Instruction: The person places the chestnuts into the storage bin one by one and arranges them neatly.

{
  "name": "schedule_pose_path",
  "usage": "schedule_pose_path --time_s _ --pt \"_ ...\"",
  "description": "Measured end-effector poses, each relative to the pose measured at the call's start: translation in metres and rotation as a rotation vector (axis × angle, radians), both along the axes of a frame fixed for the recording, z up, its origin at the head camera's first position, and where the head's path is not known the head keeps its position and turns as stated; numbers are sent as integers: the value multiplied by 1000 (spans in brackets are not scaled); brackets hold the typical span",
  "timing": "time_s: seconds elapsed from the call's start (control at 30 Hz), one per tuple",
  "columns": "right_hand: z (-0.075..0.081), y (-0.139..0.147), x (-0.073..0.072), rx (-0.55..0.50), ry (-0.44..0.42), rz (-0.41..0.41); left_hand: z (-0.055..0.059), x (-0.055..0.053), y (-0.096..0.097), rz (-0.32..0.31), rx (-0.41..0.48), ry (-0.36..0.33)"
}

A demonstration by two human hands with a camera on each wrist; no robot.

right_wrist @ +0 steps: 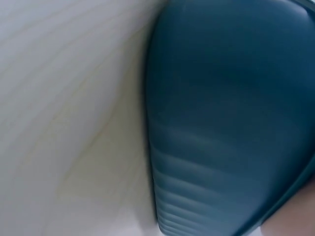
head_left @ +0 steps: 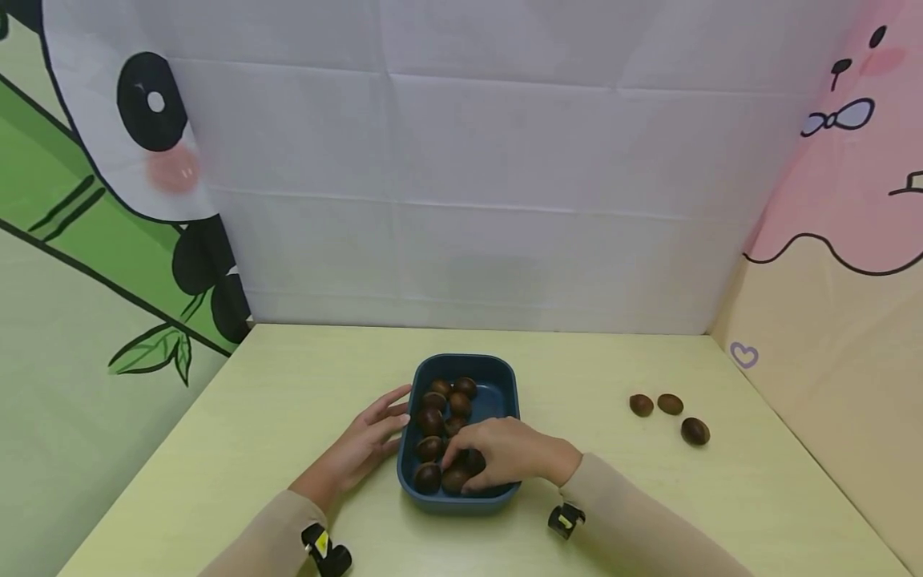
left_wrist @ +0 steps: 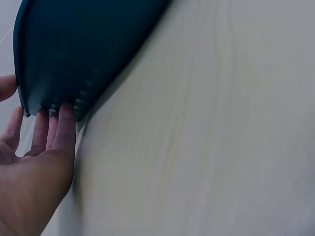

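Note:
A blue rectangular bin [head_left: 490, 501] holds several round, dark brown chestnuts [head_left: 430, 422], most of them along its left side. My right hand [head_left: 505, 453] reaches over the bin's right rim, with index finger and thumb curled about a chestnut [head_left: 454, 480] near the front; its other fingers are partly hidden. Against the bin's left wall rests my left hand [head_left: 364, 445], fingers fairly straight. In the left wrist view, the left fingertips [left_wrist: 66, 110] touch the ribbed side of the bin [left_wrist: 74, 49]. The right wrist view shows mostly the bin's outer wall [right_wrist: 221, 113].
Three loose chestnuts lie on the pale wooden table [head_left: 591, 497] to the right, one of them a dark chestnut [head_left: 695, 432]. A white backdrop [head_left: 476, 200] stands along the table's back edge, with cartoon-printed panels at both sides.

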State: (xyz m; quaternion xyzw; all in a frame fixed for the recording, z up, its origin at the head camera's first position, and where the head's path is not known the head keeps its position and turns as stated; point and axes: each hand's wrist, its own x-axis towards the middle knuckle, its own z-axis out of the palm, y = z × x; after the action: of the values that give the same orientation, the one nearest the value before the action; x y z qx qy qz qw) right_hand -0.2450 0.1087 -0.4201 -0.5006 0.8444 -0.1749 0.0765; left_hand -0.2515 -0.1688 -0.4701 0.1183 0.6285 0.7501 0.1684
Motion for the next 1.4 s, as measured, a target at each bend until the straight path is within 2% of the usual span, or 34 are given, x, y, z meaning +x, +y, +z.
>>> schedule_pose_path --time_s 0.27,0.43,0.53,0.67,0.8,1.03,1.17,1.4 --pt "6 2 -2 -93 -86 35 -1 0 -1 1 0 -3" --pt "17 12 -3 -143 -138 11 0 0 -1 1 4 -2" --pt "23 25 -4 -176 -131 -13 1 1 -1 2 -2 0" --pt "30 48 -6 -228 -74 -50 1 1 -1 6 -4 -5" --pt "35 77 -7 -237 -44 -132 1 0 -1 3 -3 -11" --pt "44 140 -8 -194 16 -309 2 0 -1 0 3 -14" --pt "40 182 -7 -204 17 -433 1 0 -1 0 2 -18" --pt "21 253 1 -215 22 -646 1 0 -1 1 -1 -15"
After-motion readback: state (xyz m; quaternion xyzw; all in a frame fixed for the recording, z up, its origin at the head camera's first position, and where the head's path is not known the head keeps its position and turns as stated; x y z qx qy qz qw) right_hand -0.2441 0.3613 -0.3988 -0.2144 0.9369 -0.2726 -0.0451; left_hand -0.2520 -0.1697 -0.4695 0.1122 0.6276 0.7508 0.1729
